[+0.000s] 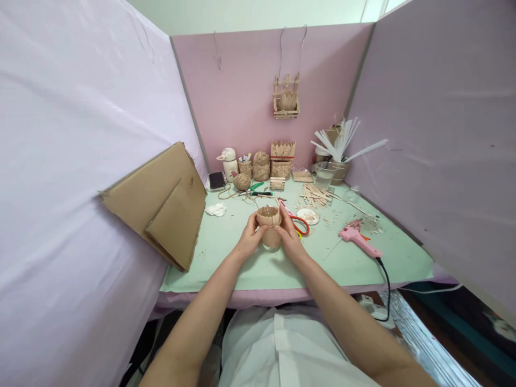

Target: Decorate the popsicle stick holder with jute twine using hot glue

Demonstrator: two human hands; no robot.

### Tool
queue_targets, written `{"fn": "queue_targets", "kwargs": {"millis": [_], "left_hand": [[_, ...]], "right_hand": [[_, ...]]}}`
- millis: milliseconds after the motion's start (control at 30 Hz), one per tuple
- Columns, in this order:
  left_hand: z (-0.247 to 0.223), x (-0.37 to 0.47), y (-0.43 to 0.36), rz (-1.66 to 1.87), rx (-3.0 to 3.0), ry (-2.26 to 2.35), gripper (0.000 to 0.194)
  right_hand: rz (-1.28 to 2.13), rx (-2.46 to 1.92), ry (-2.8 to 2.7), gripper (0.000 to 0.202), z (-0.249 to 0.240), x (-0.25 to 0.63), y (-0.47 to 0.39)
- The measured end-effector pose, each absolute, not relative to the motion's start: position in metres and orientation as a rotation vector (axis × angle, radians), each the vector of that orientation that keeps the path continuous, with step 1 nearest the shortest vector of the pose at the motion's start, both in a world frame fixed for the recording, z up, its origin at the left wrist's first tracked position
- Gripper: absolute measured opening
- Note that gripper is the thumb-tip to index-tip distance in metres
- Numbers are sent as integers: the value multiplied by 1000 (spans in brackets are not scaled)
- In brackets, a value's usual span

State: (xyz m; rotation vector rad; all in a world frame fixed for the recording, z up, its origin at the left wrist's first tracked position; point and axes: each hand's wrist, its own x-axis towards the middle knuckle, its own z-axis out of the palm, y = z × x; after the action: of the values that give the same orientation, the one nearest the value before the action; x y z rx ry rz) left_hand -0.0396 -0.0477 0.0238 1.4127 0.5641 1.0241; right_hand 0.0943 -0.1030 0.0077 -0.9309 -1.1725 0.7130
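Note:
Between my two hands is a round cup covered with wooden craft sticks [271, 239], its mouth tipped up toward me and a twine-like band below its uneven rim. My left hand [250, 236] wraps the cup's left side, thumb on the front. On the other side my right hand [289, 234] grips it the same way. Just beyond the right hand lie scissors with a red handle [301, 226], partly hidden by that hand. A white dish with wood bits [308, 216] is to their right.
A pink glue gun [360, 240] with a black cord lies at right. Loose craft sticks [316, 194] and a clear plastic cup [323, 176] stand behind. At the back are a twine ball [242, 181] and a white bottle [229, 164]. Folded cardboard [161, 204] leans at left.

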Motion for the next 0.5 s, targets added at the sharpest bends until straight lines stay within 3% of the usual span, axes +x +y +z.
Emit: {"fn": "queue_targets", "kwargs": {"millis": [300,500], "left_hand": [[43,-55,-30,839,885,605,57],[40,-60,-25,804,719,588,45]], "right_hand": [[733,-870,-1196,62,5,92,-102],[560,-968,-1381,86,15,80,-112]]}}
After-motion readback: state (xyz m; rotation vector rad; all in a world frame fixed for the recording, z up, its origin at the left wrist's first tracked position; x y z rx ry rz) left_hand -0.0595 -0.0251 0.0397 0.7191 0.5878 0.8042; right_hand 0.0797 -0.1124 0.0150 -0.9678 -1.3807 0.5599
